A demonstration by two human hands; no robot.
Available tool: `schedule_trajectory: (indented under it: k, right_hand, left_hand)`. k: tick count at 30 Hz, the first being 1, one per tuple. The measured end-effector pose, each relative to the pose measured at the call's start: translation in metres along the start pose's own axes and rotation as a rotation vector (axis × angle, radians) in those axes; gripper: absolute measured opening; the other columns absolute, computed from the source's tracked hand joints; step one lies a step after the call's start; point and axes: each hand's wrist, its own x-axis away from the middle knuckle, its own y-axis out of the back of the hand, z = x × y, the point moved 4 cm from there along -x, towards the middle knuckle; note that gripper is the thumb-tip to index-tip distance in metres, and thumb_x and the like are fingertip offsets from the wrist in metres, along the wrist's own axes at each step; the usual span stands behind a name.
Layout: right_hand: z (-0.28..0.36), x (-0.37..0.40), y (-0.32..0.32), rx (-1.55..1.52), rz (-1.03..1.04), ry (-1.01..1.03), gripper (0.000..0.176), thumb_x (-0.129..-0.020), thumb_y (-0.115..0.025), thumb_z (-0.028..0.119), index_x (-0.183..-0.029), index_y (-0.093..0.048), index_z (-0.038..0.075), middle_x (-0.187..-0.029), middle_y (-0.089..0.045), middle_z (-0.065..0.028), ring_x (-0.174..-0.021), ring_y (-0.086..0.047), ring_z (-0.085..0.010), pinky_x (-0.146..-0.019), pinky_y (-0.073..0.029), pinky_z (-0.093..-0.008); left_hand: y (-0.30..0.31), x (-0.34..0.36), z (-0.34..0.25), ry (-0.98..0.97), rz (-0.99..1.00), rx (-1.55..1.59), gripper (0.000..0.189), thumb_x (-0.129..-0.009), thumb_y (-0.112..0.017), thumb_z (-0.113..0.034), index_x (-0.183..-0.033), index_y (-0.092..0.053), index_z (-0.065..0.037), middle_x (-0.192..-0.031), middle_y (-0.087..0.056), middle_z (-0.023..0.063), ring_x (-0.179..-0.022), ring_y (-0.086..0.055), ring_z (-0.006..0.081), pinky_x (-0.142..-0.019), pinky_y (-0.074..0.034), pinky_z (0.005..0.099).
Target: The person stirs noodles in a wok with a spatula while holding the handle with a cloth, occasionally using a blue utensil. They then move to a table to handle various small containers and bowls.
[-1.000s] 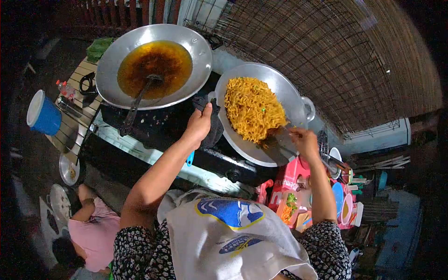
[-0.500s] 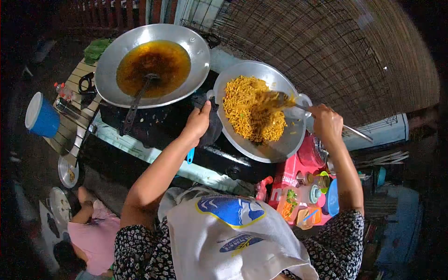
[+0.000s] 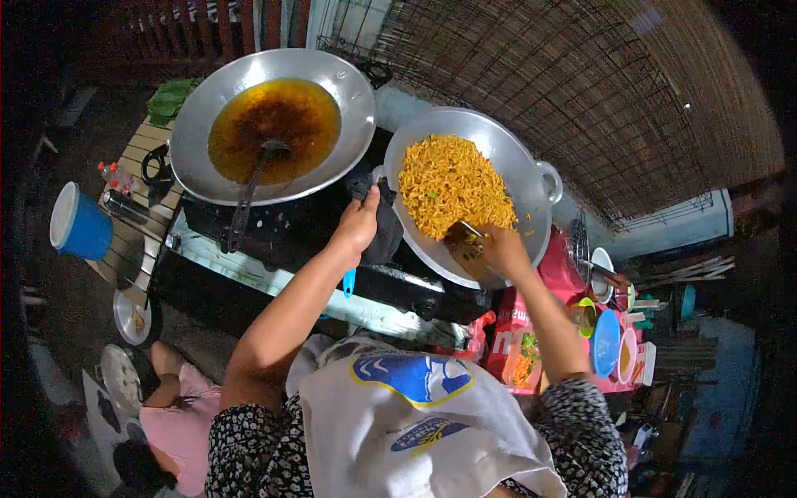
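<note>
Yellow-brown noodles point(image 3: 452, 178) fill the left part of a grey metal wok point(image 3: 519, 166). My left hand point(image 3: 359, 224) grips a dark cloth point(image 3: 383, 228) at the wok's left handle, which the cloth mostly hides. Over the wok's near side, my right hand point(image 3: 501, 249) is closed on the handle of a spatula point(image 3: 466, 236), its blade low against the near edge of the noodles. To the left, a larger wok point(image 3: 353, 108) holds dark orange oil point(image 3: 311, 108) with a perforated ladle point(image 3: 249, 195) resting in it.
A red-covered table point(image 3: 554, 278) at the right bears bowls, a blue plate point(image 3: 606, 342) and a container of cut vegetables point(image 3: 523, 365). On the left are a slatted table point(image 3: 137, 170) and a blue bucket point(image 3: 87, 231). A person in pink point(image 3: 178, 423) sits lower left.
My right hand and the spatula have moved left and down, from the wok's right rim to its near side. My left hand remains at the left handle with the cloth.
</note>
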Motion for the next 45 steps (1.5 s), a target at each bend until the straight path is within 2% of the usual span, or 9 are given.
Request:
schedule_trajectory:
  k: [9,17,19,26,29,31,33,39,45]
  right_hand:
    - [-0.023,0.017,0.051,0.012,-0.31,0.088,0.021,-0.076,-0.054,0.015,-0.095,-0.062,0.014,-0.074,-0.059,-0.0189,-0.069,-0.059,-0.0341,-0.059,-0.046,-0.039]
    - [0.019,0.034,0.13,0.631,-0.416,0.087,0.021,-0.076,-0.049,0.015,-0.093,-0.062,0.016,-0.077,-0.056,-0.0119,-0.067,-0.058,-0.0291,-0.057,-0.046,-0.0384]
    - [0.027,0.033,0.136,0.702,-0.408,0.084,0.021,-0.075,-0.049,0.014,-0.092,-0.062,0.016,-0.076,-0.055,-0.0101,-0.069,-0.057,-0.027,-0.058,-0.046,-0.0363]
    - [0.044,0.024,0.143,0.92,-0.531,0.353,0.017,-0.074,-0.05,0.015,-0.083,-0.064,0.018,-0.073,-0.052,-0.004,-0.074,-0.053,-0.0184,-0.061,-0.045,-0.03]
    - [0.047,0.022,0.159,0.897,-0.447,0.317,0.015,-0.073,-0.053,0.019,-0.082,-0.065,0.019,-0.077,-0.056,-0.0061,-0.075,-0.056,-0.0201,-0.061,-0.047,-0.0325]
    - [0.047,0.022,0.174,0.874,-0.082,-0.083,0.016,-0.071,-0.056,0.026,-0.083,-0.064,0.019,-0.078,-0.06,-0.0103,-0.074,-0.059,-0.0232,-0.06,-0.048,-0.0366]
    - [0.029,0.024,0.187,0.794,-0.096,0.049,0.02,-0.069,-0.057,0.03,-0.082,-0.064,0.018,-0.077,-0.061,-0.0125,-0.072,-0.06,-0.0275,-0.062,-0.049,-0.0396]
    - [-0.019,0.012,0.111,0.552,0.534,0.296,0.023,-0.071,-0.056,0.026,-0.088,-0.063,0.013,-0.078,-0.061,-0.0124,-0.076,-0.058,-0.0313,-0.066,-0.048,-0.0387]
    - [0.022,-0.001,0.005,-0.008,0.029,0.14,0.024,-0.074,-0.054,0.014,-0.097,-0.06,0.009,-0.078,-0.059,-0.0193,-0.07,-0.059,-0.0331,-0.066,-0.047,-0.0391]
  left_hand:
    - [0.0,0.031,-0.026,-0.091,-0.01,-0.12,0.067,-0.084,-0.035,-0.051,-0.114,-0.041,0.008,-0.118,-0.044,0.0234,-0.112,-0.041,0.0304,-0.091,-0.031,0.0347]
    - [0.002,-0.002,0.002,-0.001,0.092,-0.087,0.07,-0.084,-0.036,-0.051,-0.117,-0.037,0.01,-0.122,-0.04,0.0239,-0.115,-0.038,0.031,-0.093,-0.029,0.0352]
    - [0.004,-0.007,0.008,0.0,-0.019,-0.078,0.057,-0.084,-0.042,-0.046,-0.115,-0.042,0.002,-0.109,-0.049,0.0121,-0.101,-0.047,0.022,-0.086,-0.037,0.0359]
    - [0.004,-0.013,0.016,0.008,0.005,0.039,0.054,-0.084,-0.045,-0.044,-0.115,-0.042,0.0,-0.107,-0.051,0.0109,-0.097,-0.049,0.0212,-0.083,-0.04,0.035]
    - [0.001,0.005,-0.001,-0.026,0.088,0.073,0.054,-0.084,-0.045,-0.044,-0.114,-0.043,0.001,-0.105,-0.052,0.0112,-0.097,-0.05,0.0212,-0.083,-0.04,0.0351]
    - [0.001,0.022,-0.014,0.004,-0.011,0.024,0.055,-0.084,-0.045,-0.044,-0.113,-0.044,0.002,-0.103,-0.053,0.0119,-0.096,-0.05,0.0216,-0.084,-0.04,0.0353]
    - [0.002,0.009,-0.005,-0.012,0.021,0.025,0.056,-0.084,-0.045,-0.044,-0.113,-0.043,0.003,-0.104,-0.052,0.0124,-0.096,-0.05,0.0217,-0.083,-0.04,0.0354]
    - [-0.002,0.022,-0.016,0.0,0.023,-0.045,0.058,-0.084,-0.044,-0.046,-0.112,-0.044,0.005,-0.108,-0.051,0.016,-0.099,-0.049,0.0226,-0.084,-0.038,0.0336]
    - [0.0,0.023,-0.015,-0.003,-0.008,-0.046,0.059,-0.085,-0.041,-0.045,-0.112,-0.044,0.007,-0.116,-0.046,0.0194,-0.108,-0.043,0.025,-0.09,-0.032,0.0326]
